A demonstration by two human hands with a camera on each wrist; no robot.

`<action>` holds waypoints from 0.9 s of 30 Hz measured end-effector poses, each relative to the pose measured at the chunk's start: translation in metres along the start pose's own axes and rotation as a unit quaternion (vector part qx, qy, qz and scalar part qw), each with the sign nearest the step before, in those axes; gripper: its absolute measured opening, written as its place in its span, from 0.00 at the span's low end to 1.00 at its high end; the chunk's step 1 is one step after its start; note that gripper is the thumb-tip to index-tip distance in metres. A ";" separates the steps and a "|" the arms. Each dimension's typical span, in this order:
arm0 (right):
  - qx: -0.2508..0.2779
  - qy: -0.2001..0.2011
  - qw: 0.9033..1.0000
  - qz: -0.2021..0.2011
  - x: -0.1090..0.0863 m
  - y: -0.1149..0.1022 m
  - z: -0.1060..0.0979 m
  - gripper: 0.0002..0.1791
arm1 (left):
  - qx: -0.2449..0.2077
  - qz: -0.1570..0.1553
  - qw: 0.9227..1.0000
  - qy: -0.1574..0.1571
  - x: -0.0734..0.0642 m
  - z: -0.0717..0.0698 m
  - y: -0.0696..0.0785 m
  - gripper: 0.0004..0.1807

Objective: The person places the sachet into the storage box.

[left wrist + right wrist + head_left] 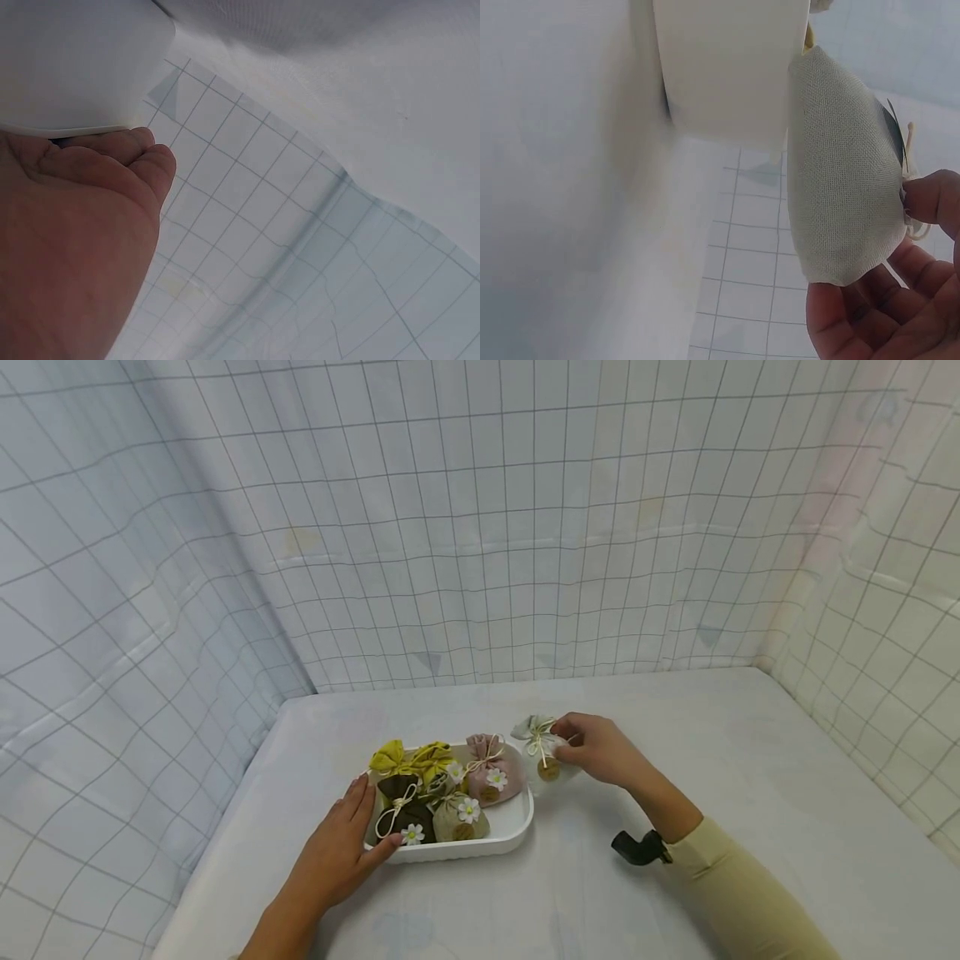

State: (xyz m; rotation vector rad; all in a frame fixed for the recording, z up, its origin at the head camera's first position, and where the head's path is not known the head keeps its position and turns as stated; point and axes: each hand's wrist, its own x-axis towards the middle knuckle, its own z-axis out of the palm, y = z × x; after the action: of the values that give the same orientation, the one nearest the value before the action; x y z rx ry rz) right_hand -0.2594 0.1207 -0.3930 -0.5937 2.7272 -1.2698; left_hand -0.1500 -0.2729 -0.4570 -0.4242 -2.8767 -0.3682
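Observation:
A white tray holds several small drawstring pouches: two yellow ones at the back, a pink one, a dark brown one and a beige one. My left hand rests against the tray's left end, fingers extended along the side and thumb at the front rim. Just past the tray's right end, my right hand grips a pale white-grey pouch, tied with cord and bearing a round brown tag. In the right wrist view, the thumb presses near the tie and fingers support the pouch from below.
A white cloth covers the table. Grid-patterned white curtains hang at the back and both sides. A black angled piece sticks out at the right wrist, by the yellow sleeve.

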 end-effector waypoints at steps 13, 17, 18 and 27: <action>0.001 0.000 1.000 -0.010 0.005 -0.011 0.006 0.15 | -0.004 -0.002 1.000 -0.007 -0.001 -0.003 0.002 0.49; 0.005 -0.005 1.000 -0.017 0.004 -0.021 0.008 0.15 | -0.005 -0.003 1.000 -0.008 -0.001 -0.002 0.001 0.49; 0.008 -0.006 1.000 -0.019 0.004 -0.023 0.009 0.15 | -0.005 -0.004 1.000 -0.007 -0.001 -0.002 0.001 0.49; 0.008 -0.011 0.999 -0.050 0.007 -0.028 0.021 0.13 | -0.007 -0.003 1.000 -0.005 -0.001 -0.001 0.001 0.49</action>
State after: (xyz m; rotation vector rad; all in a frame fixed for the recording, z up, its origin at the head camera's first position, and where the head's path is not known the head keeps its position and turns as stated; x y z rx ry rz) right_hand -0.2526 0.0867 -0.3845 -0.7463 2.6979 -1.2977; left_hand -0.1484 -0.2731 -0.4562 -0.4195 -2.8873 -0.3876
